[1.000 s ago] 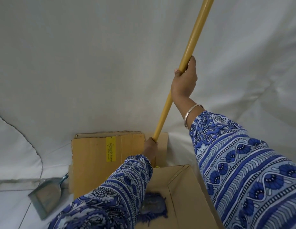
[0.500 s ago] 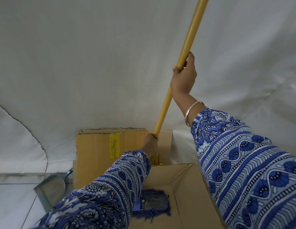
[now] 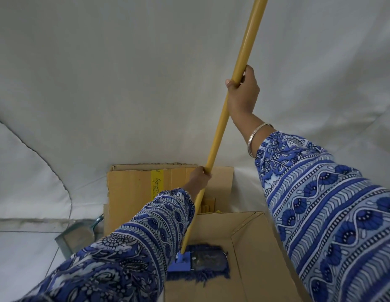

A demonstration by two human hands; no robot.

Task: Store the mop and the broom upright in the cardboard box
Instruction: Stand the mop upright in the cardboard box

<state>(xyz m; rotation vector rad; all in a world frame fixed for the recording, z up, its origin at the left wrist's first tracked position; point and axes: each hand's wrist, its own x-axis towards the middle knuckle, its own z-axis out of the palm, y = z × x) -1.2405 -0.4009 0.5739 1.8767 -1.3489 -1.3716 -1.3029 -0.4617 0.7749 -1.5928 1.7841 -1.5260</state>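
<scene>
I hold a mop with a long yellow handle (image 3: 239,70) in both hands. My right hand (image 3: 244,92) grips the pole high up. My left hand (image 3: 199,176) is closed around it lower down, near the far flap of the cardboard box (image 3: 250,247). The pole leans to the upper right. The mop's blue fringed head (image 3: 200,262) lies flat on the bottom of the open box, partly hidden by my left sleeve. No broom can be made out; only something yellow (image 3: 211,207) shows behind the box's far edge.
A white cloth backdrop (image 3: 124,83) hangs close behind the box. A grey dustpan (image 3: 76,234) lies on the floor left of the box. The upright far flap (image 3: 133,190) of the box carries a yellow label. Pale floor shows at the lower left.
The mop head shows more fully on the box bottom, and its pole stands a little steeper. Both hands keep their grip on the handle. The view has tilted slightly down.
</scene>
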